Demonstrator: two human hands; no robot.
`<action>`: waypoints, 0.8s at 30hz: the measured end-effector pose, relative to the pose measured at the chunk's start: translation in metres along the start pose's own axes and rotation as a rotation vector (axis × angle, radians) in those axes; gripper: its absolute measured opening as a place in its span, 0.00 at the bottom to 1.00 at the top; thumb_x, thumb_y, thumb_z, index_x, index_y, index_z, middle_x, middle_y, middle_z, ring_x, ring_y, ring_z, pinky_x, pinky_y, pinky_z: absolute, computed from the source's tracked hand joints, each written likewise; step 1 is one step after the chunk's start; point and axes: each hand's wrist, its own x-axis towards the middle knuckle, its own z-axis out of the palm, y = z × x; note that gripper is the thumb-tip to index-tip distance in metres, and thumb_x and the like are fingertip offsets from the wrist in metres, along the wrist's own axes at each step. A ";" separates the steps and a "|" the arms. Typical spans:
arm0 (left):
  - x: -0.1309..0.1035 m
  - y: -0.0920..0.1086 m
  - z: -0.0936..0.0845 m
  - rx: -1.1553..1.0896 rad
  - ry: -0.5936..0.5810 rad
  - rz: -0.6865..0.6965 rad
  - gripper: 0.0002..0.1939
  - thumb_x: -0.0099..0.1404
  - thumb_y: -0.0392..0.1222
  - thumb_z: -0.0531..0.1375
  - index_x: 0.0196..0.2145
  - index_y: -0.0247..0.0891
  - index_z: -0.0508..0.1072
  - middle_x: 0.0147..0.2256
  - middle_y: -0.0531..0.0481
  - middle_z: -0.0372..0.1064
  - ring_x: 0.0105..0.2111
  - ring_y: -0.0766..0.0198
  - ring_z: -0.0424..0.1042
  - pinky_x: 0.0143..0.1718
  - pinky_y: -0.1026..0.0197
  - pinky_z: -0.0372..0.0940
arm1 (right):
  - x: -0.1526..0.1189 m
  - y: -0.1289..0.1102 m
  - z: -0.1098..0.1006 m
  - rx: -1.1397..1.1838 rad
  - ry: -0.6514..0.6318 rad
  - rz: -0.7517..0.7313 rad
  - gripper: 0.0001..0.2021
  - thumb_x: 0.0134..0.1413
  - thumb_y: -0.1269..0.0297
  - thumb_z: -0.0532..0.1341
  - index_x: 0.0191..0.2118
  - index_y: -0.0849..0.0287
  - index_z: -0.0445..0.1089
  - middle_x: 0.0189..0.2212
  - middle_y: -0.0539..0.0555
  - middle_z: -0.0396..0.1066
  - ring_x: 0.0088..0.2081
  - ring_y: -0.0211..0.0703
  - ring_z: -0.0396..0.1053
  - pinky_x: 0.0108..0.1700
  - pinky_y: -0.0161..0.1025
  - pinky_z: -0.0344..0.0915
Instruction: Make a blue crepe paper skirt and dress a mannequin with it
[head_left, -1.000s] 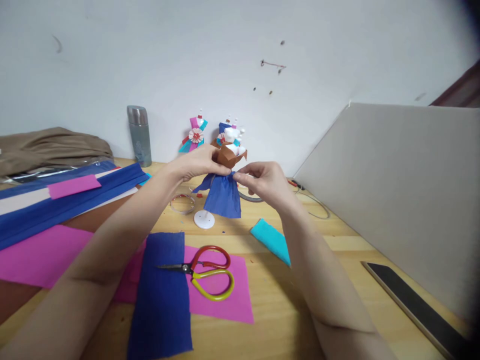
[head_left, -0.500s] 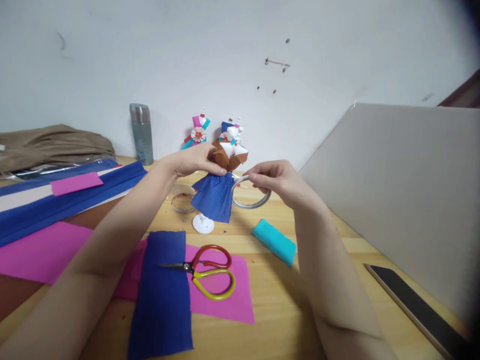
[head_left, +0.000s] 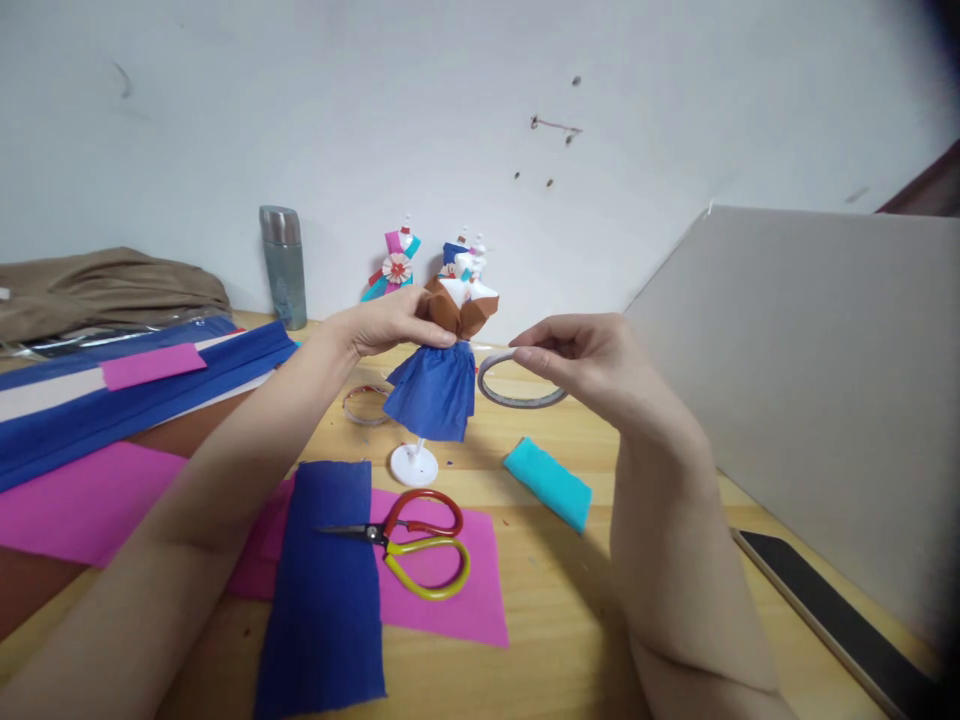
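A small white dress form wears a brown top and a gathered blue paper skirt; its round white base shows below. My left hand grips the form at the waist from the left, thumb across the front. To the right of the skirt, my right hand pinches a narrow roll of tape between thumb and fingers. Closer to me, scissors with one red and one yellow handle lie on blue paper and pink paper.
Two decorated forms stand by the wall, near a bottle. Another tape roll lies behind my left forearm. Folded teal paper, a phone and a white panel are rightward. Paper sheets lie left.
My right hand has moved right with the tape roll, farther from the skirt. The form has shifted slightly, its base nearer to me. My left hand still holds it.
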 end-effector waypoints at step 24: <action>0.002 -0.030 0.010 -0.477 0.005 0.005 0.20 0.54 0.40 0.66 0.45 0.34 0.75 0.49 0.39 0.78 0.62 0.33 0.64 0.66 0.31 0.50 | 0.024 0.038 0.008 0.140 0.174 -0.274 0.08 0.47 0.58 0.70 0.30 0.56 0.76 0.26 0.51 0.73 0.27 0.40 0.67 0.31 0.40 0.63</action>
